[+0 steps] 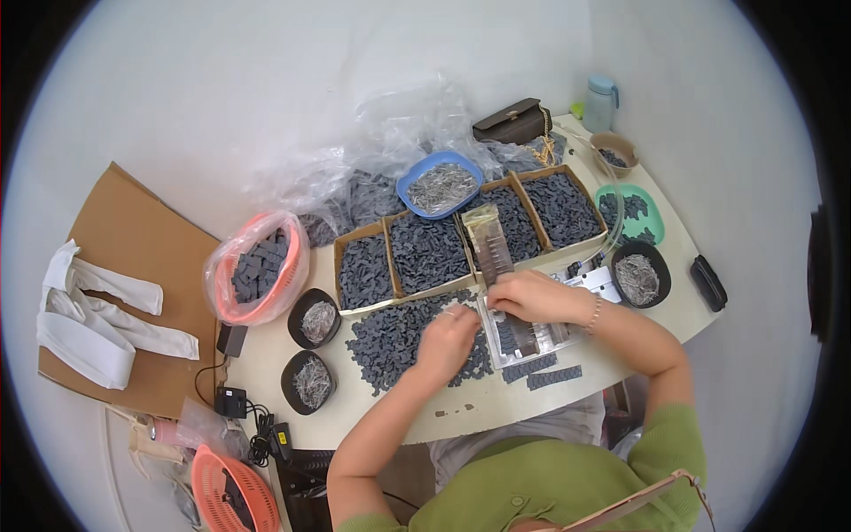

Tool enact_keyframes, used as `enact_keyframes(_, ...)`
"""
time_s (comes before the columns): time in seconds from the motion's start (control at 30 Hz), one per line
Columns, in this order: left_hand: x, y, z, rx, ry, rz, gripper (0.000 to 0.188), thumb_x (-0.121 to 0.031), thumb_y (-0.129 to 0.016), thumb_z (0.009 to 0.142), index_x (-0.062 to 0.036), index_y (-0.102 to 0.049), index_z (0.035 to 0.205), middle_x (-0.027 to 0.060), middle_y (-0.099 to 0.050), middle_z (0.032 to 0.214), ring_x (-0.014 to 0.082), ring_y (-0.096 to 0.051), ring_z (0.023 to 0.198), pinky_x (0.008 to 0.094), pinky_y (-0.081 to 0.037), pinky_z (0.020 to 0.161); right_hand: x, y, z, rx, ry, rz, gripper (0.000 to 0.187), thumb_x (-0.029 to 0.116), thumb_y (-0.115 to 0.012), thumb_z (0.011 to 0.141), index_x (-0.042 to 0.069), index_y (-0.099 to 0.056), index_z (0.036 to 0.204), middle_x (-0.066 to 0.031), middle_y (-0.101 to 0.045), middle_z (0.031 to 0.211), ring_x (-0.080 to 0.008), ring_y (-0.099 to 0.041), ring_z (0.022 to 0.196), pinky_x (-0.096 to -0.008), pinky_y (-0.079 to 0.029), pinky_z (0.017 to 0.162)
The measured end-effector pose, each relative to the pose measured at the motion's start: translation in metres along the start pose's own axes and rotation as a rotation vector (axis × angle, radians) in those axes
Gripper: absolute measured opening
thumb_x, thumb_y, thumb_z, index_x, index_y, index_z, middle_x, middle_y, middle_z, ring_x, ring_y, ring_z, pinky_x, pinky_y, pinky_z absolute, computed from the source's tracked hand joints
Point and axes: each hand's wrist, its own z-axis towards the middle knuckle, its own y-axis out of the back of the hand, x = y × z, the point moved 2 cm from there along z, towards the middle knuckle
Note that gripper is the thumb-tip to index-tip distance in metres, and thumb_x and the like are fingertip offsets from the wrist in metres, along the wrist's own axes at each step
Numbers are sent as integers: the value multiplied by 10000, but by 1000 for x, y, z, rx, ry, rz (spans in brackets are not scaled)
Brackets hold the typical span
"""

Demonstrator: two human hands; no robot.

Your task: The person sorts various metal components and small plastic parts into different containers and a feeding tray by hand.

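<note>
My left hand (446, 344) is at the right part of a loose pile of small dark grey pieces (386, 346). Its fingers are bent together, and anything between them is too small to make out. Beside it stands a metal fixture (498, 357) holding a row of dark pieces. A long brownish, see-through strip (490, 239) runs across the fixture and leans up toward the boxes behind. Over this strip my right hand (530, 297) is closed, its fingertips partly hidden. Short rows of joined dark pieces (555, 377) lie just in front of the fixture.
Behind the pile is a divided cardboard box (363, 308) of dark pieces, with a blue tray (409, 197) of metal pins on it. Black bowls of pins (330, 297) (285, 390) (665, 275) flank the work. Left are a bagged pink basket (301, 266), cables and cardboard.
</note>
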Motion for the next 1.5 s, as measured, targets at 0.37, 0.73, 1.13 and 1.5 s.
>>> enact_keyframes(0.37, -40, -25, -5, 39, -368, 438, 319, -14, -596, 726, 13, -647, 1040, 147, -622, 1055, 280, -613, 896, 365, -521, 822, -4, -15, -44, -218, 106, -367, 118, 91, -582, 757, 40, -615, 858, -92, -560, 828, -265, -593, 824, -366, -497, 721)
enact_keyframes(0.73, 20, -9, 15, 137, -107, 465, 253, -29, -564, 730, 3, -641, 969, 111, -592, 976, 273, -578, 892, 348, -478, 784, 18, -30, -38, -128, 182, -578, 311, 106, -569, 757, -22, -615, 1036, -91, -576, 941, -225, -566, 861, -331, -481, 743)
enact_keyframes(1.13, 3, -20, 33, 51, -40, 217, 127, -6, -581, 817, -24, -579, 943, 156, -582, 899, 343, -599, 830, 411, -491, 715, 23, -39, -40, -165, 152, -646, 294, 120, -555, 780, -40, -605, 1022, -89, -567, 924, -221, -556, 872, -317, -448, 727)
enact_keyframes(1.5, 0, -23, 24, -19, -29, 14, 105, -11, -631, 796, -40, -617, 897, 118, -627, 896, 327, -615, 820, 393, -507, 703, -82, 126, -117, -718, -558, -312, 136, 144, -639, 806, 51, -677, 898, -151, -673, 904, -331, -634, 835, -418, -504, 755)
